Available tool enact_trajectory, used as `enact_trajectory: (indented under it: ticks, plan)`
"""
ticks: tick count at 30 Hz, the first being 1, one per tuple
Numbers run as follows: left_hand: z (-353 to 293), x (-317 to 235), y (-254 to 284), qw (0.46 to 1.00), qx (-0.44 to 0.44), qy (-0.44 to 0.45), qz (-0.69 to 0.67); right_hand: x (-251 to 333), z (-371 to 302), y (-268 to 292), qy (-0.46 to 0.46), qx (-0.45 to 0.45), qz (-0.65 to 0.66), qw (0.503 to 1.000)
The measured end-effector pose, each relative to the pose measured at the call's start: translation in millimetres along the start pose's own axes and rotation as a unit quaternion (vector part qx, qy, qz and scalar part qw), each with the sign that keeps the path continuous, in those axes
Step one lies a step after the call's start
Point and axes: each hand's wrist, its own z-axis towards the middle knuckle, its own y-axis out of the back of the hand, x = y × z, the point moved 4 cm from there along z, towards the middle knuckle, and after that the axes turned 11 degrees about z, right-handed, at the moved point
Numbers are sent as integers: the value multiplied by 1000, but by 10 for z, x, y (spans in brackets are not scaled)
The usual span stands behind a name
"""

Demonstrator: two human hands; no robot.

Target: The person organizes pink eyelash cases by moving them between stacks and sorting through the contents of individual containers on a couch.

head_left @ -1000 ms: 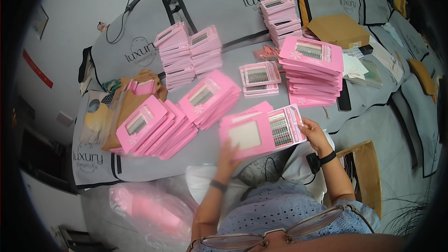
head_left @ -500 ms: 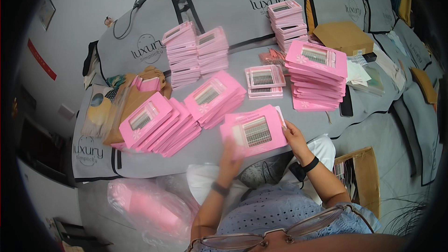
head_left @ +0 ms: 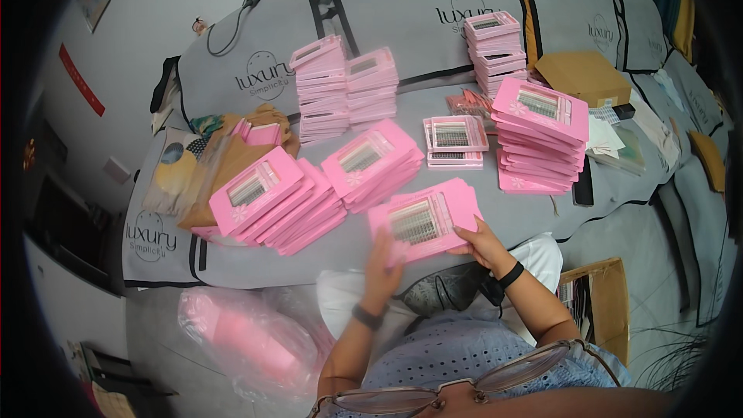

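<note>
Tray (head_left: 415,222), half out a second ago, now appears seated in its pink sleeve (head_left: 462,203), nearer the wearer than the small tray stack (head_left: 455,138). Right hand (head_left: 485,244) grips the sleeve's edge; left hand (head_left: 382,267) blurred, finger closure indeterminable.

Soft, fairly bright, even light on the sofa (head_left: 402,23); faint shadows only. Lower left dimmer, doorway (head_left: 73,220) near black. Left hand (head_left: 381,269) motion-blurred, right hand (head_left: 486,244) sharper. Glints on plastic bag (head_left: 248,340). Fisheye bends edges, corners vignette to black.
</note>
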Motion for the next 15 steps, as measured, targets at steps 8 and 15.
enact_trajectory:
  ticks: [8, 15]
  plan:
    - [117, 80, 307, 991, -119, 57, 19, 418, 532, -413, 136, 26, -2, 990]
    - [202, 326, -208, 986, 94, -49, 126, 507, 1454, -946, 148, 21, -5, 989]
